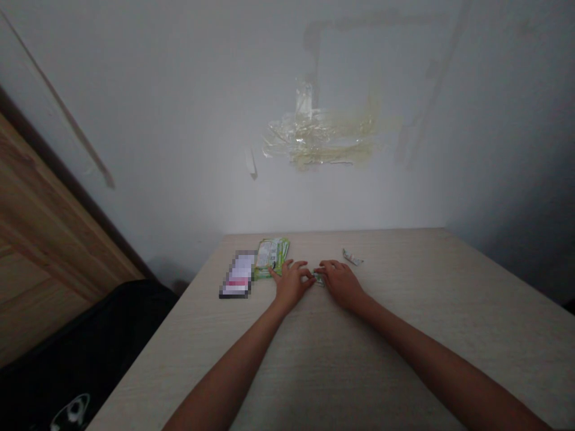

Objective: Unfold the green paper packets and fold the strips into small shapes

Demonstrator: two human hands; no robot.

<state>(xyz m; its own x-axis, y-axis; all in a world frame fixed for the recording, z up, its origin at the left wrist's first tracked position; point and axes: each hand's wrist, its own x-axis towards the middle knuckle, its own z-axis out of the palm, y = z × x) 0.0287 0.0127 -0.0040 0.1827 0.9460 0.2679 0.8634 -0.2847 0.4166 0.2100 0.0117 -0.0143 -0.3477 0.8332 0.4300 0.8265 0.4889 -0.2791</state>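
Observation:
On the table, a small folded green and white wrapper (319, 279) lies between my two hands, partly covered by fingers. My left hand (290, 286) brings its thumb and index finger together at the wrapper's left end, with the other fingers spread. From the other side, my right hand (344, 285) is closed with its fingertips on the wrapper. Just beyond my left hand is a pile of flat green and white packets (271, 252), and the left little finger reaches its lower edge. Another folded wrapper strip (353, 257) rests beyond my right hand.
A pixelated phone-like slab (238, 275) lies left of the packets. The pale wooden table (404, 257) meets a white wall bearing torn clear tape (314, 137). At lower left are a black cloth item (90, 341) and a wooden panel (49, 239).

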